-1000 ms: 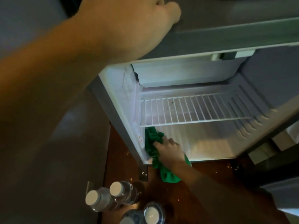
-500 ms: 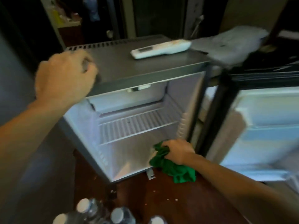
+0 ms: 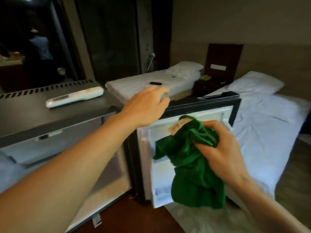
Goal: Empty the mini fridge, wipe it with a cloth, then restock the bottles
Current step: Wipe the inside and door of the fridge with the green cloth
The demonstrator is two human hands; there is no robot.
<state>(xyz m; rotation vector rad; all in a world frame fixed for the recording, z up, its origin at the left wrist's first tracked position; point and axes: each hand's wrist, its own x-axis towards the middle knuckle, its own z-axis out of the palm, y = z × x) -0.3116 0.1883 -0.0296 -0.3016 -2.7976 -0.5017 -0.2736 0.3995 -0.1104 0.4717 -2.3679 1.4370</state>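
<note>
**Head view: green cloth bunched up at the open fridge door**

The green cloth (image 3: pixel 190 165) was gripped in the right hand (image 3: pixel 220 148). Fingers were curled round its bunched upper part, and the rest was left hanging in front of the inner face of the mini fridge's open door (image 3: pixel 210 104). The left hand (image 3: pixel 146 106) was held out with its fingers straight and spread above the door's top edge, at the front right corner of the mini fridge (image 3: pixel 42 118). Contact with the door could not be made out. The two hands were kept apart. A white remote (image 3: pixel 74 97) was seen lying flat on top of the mini fridge. A white-sheeted bed (image 3: pixel 262 128) was seen to the right of the mini fridge, beyond the door.
</note>
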